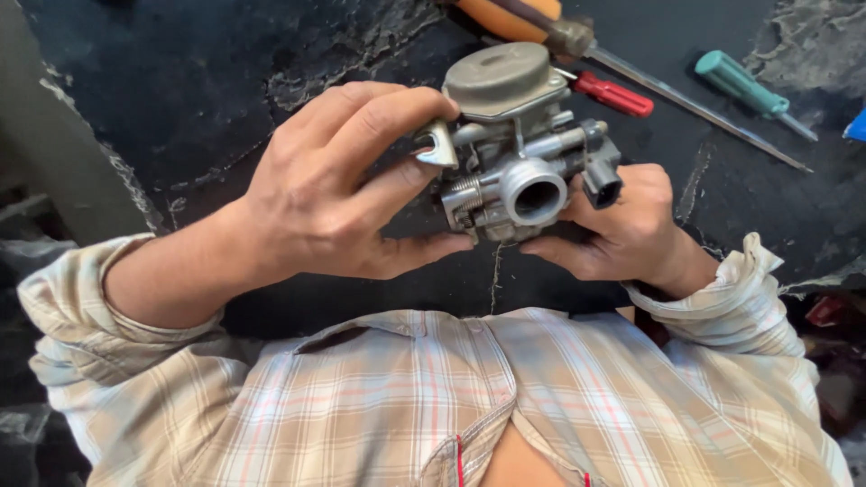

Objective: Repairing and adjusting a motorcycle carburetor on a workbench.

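Both my hands hold a grey metal carburettor point(516, 153) up in front of my chest, its round throat opening facing me. My left hand point(338, 185) grips its left side, with fingers over a small metal bracket and the thumb under the body. Around the lower right side my right hand point(627, 230) wraps from beneath, close to a dark plug-shaped fitting. The carburettor's domed cap points away from me.
A worn black work surface point(225, 81) lies below. On it, behind the carburettor, are a red-handled screwdriver point(615, 94), a long screwdriver with an orange handle point(532, 22) and a green-handled one point(744, 86). My plaid shirt fills the bottom.
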